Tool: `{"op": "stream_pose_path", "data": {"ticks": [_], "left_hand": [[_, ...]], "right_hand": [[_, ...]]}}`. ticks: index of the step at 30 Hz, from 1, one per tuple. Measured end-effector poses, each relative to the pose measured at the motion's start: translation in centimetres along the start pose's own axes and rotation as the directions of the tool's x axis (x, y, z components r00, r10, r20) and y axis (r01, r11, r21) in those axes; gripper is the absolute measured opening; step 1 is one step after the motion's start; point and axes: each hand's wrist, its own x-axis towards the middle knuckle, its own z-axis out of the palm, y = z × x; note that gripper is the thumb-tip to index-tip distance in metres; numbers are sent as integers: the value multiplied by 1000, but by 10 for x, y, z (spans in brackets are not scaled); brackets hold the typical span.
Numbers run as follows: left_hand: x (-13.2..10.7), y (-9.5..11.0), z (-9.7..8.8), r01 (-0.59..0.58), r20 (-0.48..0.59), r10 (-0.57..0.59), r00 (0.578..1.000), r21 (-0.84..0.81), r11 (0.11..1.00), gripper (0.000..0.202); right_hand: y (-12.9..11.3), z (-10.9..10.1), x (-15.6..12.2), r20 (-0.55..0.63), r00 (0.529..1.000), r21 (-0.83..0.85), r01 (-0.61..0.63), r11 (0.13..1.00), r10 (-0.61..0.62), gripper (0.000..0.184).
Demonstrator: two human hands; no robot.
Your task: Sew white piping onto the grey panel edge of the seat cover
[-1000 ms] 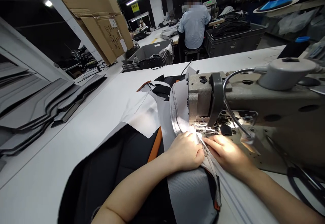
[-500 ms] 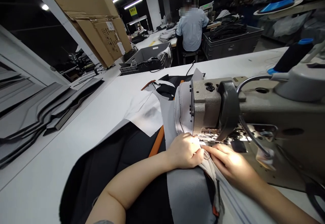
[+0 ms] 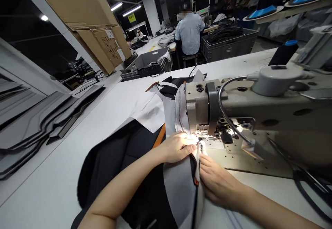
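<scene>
Overhead, tube lights; white table (image 3: 77, 173) bears sewing machine (image 3: 259, 115); both hands pinching grey fabric (image 3: 181, 184).

A dim workshop lit by ceiling strip lights (image 3: 129, 10). Cardboard boxes (image 3: 85, 21) lean beside a white pillar (image 3: 148, 4); grey crates (image 3: 228, 44) stand behind the white counter (image 3: 52, 173).
</scene>
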Motion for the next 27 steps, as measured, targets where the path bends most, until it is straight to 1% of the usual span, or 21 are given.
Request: {"op": "stream_pose_path", "data": {"ticks": [2, 3, 5, 7, 9, 10, 11, 14, 15, 17, 19, 22, 24, 27], "left_hand": [[-4, 8, -13, 62, 82, -60, 995, -27, 998, 43], [-4, 11, -16, 98, 113, -96, 989, -20, 995, 44], [-1, 13, -16, 148, 118, -149, 982, 14, 989, 41], [5, 12, -9, 141, 81, -146, 986, 60, 988, 36], [8, 9, 0, 99, 64, -107, 992, 121, 988, 34], [9, 6, 4, 77, 70, -89, 994, 155, 985, 34], [8, 3, 7, 55, 78, -71, 994, 190, 980, 35], [2, -8, 13, 0, 47, -12, 999, 242, 970, 37], [0, -10, 14, -9, 28, 3, 1000, 246, 969, 37], [-2, -12, 16, -7, -4, 8, 1000, 262, 965, 37], [-1, -7, 20, 5, -21, 1, 1000, 289, 957, 36], [5, 9, 27, 47, -56, -30, 998, 330, 943, 30], [8, 19, 32, 116, -92, -90, 992, 338, 934, 30], [9, 29, 37, 213, -146, -175, 974, 313, 926, 34]], "right_hand": [[-9, 12, 10, -21, 997, -14, -80, 997, 79, 29], [-13, 16, 14, -21, 993, -36, -119, 992, 118, 30], [-20, 19, 17, -3, 985, -69, -171, 983, 171, 30], [-21, 13, 13, 41, 985, -57, -166, 984, 168, 28], [-16, 0, 2, 100, 985, -40, -136, 990, 139, 23], [-12, -7, -6, 107, 985, -48, -129, 990, 134, 24], [-7, -15, -15, 92, 985, -72, -137, 988, 144, 26], [9, -34, -39, -84, 970, -185, -239, 953, 227, 28], [14, -37, -44, -130, 960, -218, -273, 937, 249, 29], [26, -39, -49, -159, 948, -291, -311, 905, 275, 31], [38, -35, -49, -146, 954, -392, -300, 870, 263, 32], [55, -28, -43, -103, 968, -521, -250, 816, 230, 29], [61, -25, -37, -70, 974, -550, -217, 806, 215, 27], [61, -22, -29, -31, 982, -558, -170, 812, 184, 27]]}}
